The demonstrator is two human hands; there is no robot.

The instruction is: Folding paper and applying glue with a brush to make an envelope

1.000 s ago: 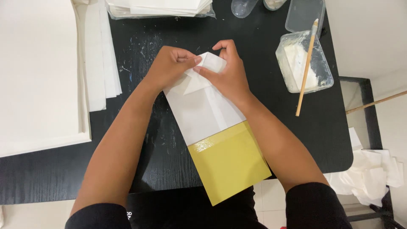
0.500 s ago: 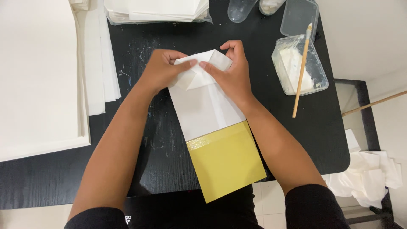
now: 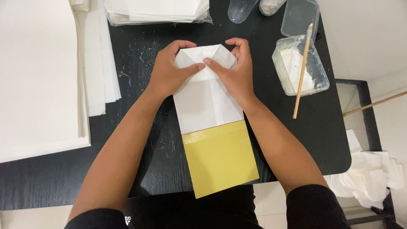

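We looked down on a black table [image 3: 140,169] where our two bare hands worked a flat paper bag [image 3: 207,106], white along most of its length with a yellow band [image 3: 220,159] at the end nearest us. The bag lay lengthwise away from our body, its yellow end hanging slightly past the table edge, so the far end sat within easy reach of both hands.

Our left hand [image 3: 169,72] lay flat on the far left corner, fingers curled over the top edge, thumb pressing inward. Our right hand [image 3: 235,70] mirrored it on the far right corner. Both thumbs met at the middle, pinning two folded-in corner flaps [image 3: 199,57] that formed a pointed shape. The hands were neither spread wide nor gripping; they pressed down, apparently to hold the creases flat.

To the right stood a clear plastic tub [image 3: 299,65] of white paste with a thin wooden stick [image 3: 302,72] resting across it, close beside our right hand. An empty clear lid [image 3: 299,17] sat behind it. Stacks of white paper sheets [image 3: 101,63] lay to the left, and more white sheets in a clear wrapper [image 3: 157,10] at the far edge. Crumpled white paper [image 3: 373,174] lay on the floor at right.
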